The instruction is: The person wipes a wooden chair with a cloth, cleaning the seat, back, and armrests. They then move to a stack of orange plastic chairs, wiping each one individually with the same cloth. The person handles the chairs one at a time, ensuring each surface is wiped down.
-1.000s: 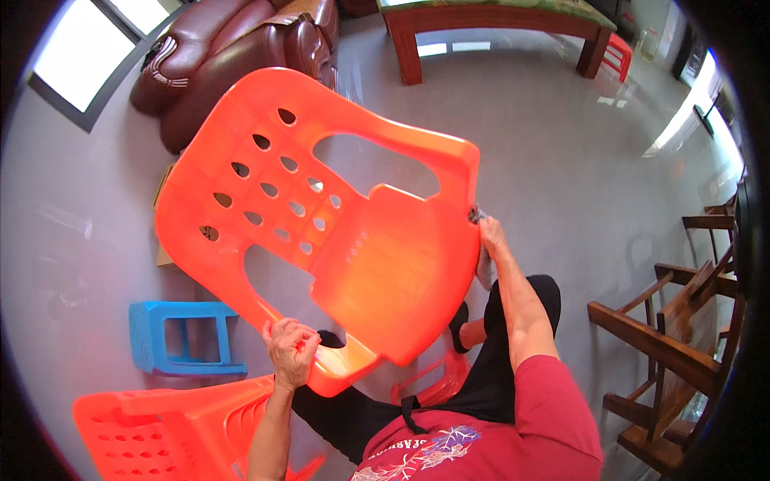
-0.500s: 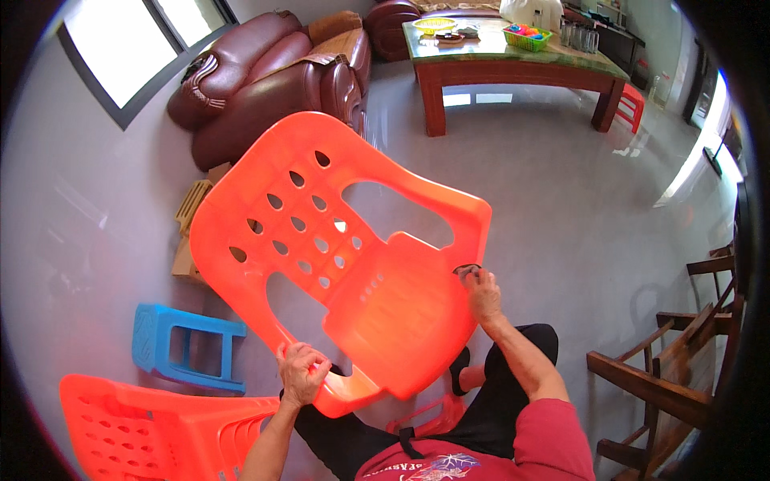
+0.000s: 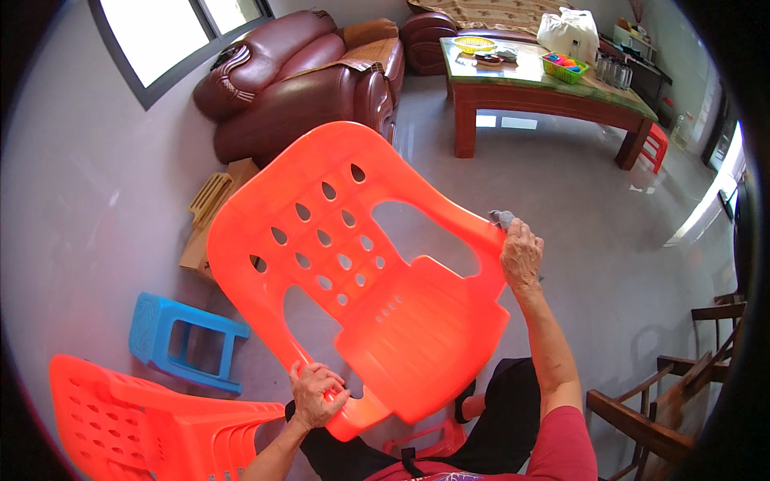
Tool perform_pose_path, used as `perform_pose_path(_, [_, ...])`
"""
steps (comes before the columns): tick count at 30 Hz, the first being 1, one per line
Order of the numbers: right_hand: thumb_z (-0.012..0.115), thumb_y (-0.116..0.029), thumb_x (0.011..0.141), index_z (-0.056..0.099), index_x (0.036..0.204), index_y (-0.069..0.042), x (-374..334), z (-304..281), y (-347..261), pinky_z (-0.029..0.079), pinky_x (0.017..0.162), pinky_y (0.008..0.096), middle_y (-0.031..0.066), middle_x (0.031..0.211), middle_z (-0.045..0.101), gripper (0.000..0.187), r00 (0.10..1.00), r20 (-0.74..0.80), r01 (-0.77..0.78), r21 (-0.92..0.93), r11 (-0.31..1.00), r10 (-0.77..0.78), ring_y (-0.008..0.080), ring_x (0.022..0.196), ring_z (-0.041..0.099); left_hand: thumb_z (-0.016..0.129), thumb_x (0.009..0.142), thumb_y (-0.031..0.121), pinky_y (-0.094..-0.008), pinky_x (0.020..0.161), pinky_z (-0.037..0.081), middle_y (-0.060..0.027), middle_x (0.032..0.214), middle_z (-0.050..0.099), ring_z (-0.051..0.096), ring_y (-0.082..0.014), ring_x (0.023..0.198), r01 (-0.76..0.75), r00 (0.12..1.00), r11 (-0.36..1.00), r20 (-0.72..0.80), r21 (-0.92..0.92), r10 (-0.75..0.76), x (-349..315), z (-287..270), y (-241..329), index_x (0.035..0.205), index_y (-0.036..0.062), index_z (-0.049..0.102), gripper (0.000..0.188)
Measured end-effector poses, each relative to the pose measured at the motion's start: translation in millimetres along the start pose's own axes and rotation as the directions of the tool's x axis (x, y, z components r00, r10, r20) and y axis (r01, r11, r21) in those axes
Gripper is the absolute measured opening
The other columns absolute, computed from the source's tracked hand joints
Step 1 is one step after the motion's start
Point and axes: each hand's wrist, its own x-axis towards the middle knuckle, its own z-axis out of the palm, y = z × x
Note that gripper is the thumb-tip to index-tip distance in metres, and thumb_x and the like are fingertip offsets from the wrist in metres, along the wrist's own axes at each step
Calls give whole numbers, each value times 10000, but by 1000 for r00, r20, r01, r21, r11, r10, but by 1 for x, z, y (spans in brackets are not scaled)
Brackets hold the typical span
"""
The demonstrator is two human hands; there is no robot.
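An orange-red plastic armchair (image 3: 421, 341) with drop-shaped holes in its backrest stands tilted in front of me, its back facing away. My left hand (image 3: 318, 394) is closed round the front end of its left armrest. At the outer side of the right armrest, my right hand (image 3: 521, 255) is closed on a crumpled grey cloth (image 3: 502, 218), which touches the armrest's edge. The palm side of that hand is hidden.
Stacked orange-red chairs (image 3: 160, 425) and a blue plastic stool (image 3: 188, 341) stand at left, near a cardboard box (image 3: 196, 252). Dark wooden furniture (image 3: 650, 425) is at right. Behind are a brown leather sofa (image 3: 297, 108) and a low table (image 3: 553, 100). A red stool (image 3: 437, 441) is below me.
My right hand has moved with the cloth from the seat's right front edge up and away, onto the right armrest. My left hand keeps its hold. The view has shifted a little.
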Motion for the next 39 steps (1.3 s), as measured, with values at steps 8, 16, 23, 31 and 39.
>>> perform_pose_path(8, [492, -153, 845, 543, 1100, -40, 47, 45, -87, 440, 767, 379, 93, 943, 590, 284, 982, 143, 127, -16, 992, -123, 230, 901, 601, 728, 603, 271, -556, 1001, 202, 81, 786, 622, 544, -182, 981, -5, 1000, 1000, 30, -7, 5, -2, -4, -4, 557, 182, 591, 170])
perform_pose_path(16, [465, -80, 912, 463, 1250, 3, 125, 97, -216, 406, 948, 427, 182, 1244, 522, 348, 942, -122, -104, 780, 618, 312, 344, 1127, 525, 696, 576, 278, -534, 1018, 185, 74, 707, 573, 556, -168, 953, -10, 1000, 999, 18, -34, 11, 1, -4, -4, 551, 184, 527, 195])
perform_pose_path(23, [508, -20, 884, 492, 1306, -64, 144, 38, -360, 323, 1061, 431, 161, 1380, 441, 425, 902, -411, 321, 842, 433, 131, 331, 1302, 385, 686, 554, 281, -536, 1024, 193, 61, 701, 571, 553, -166, 926, 22, 999, 997, 25, -71, -20, 1, -6, -3, 542, 179, 527, 190])
perform_pose_path(31, [534, -89, 828, 516, 1266, -113, 47, -2, -400, 337, 1003, 457, 72, 1436, 374, 439, 713, -574, 687, 688, 236, -402, 298, 1291, 385, 676, 563, 270, -537, 1028, 193, 61, 708, 563, 550, -158, 936, 27, 1000, 997, 0, -68, -27, -1, -5, -5, 558, 175, 531, 173])
perform_pose_path(39, [531, -170, 827, 463, 1331, -127, 91, 80, -305, 354, 842, 436, 76, 1322, 426, 510, 943, -325, 172, 307, 936, -67, 269, 1152, 427, 668, 569, 250, -528, 1030, 189, 64, 707, 557, 550, -148, 929, 26, 1000, 998, 6, -57, -25, 0, -5, -4, 561, 178, 525, 160])
